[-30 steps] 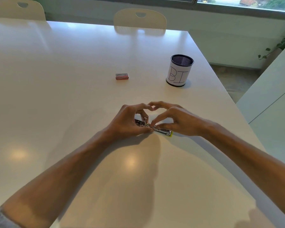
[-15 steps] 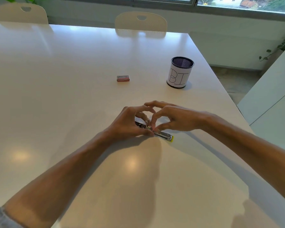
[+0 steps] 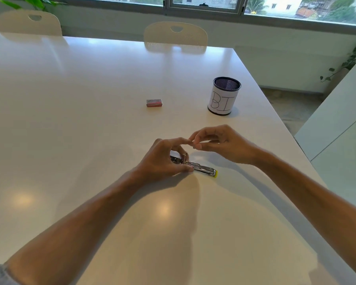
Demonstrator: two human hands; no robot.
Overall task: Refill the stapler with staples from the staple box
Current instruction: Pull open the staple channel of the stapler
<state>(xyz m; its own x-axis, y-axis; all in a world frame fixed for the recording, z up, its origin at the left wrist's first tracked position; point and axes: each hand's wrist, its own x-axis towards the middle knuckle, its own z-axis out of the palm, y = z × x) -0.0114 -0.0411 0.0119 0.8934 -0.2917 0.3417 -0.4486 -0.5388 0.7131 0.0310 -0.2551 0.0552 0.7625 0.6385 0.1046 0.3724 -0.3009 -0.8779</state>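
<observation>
A small metal stapler (image 3: 201, 167) with a yellow tip lies on the white table (image 3: 90, 120), opened up with its metal track showing. My left hand (image 3: 162, 159) grips its rear end and pins it to the table. My right hand (image 3: 218, 145) hovers just above and behind the stapler, thumb and forefinger pinched together; whether anything sits between them is too small to tell. The red staple box (image 3: 154, 103) lies closed farther back on the table, apart from both hands.
A mesh pen cup (image 3: 224, 96) wrapped in white paper marked "BI" stands at the right, behind my right hand. Two pale chairs (image 3: 175, 36) sit at the table's far edge. The table's right edge runs close to my right forearm.
My right hand has lifted off the stapler and drawn back up and to the right, fingers pinched. The left hand still holds the stapler down.
</observation>
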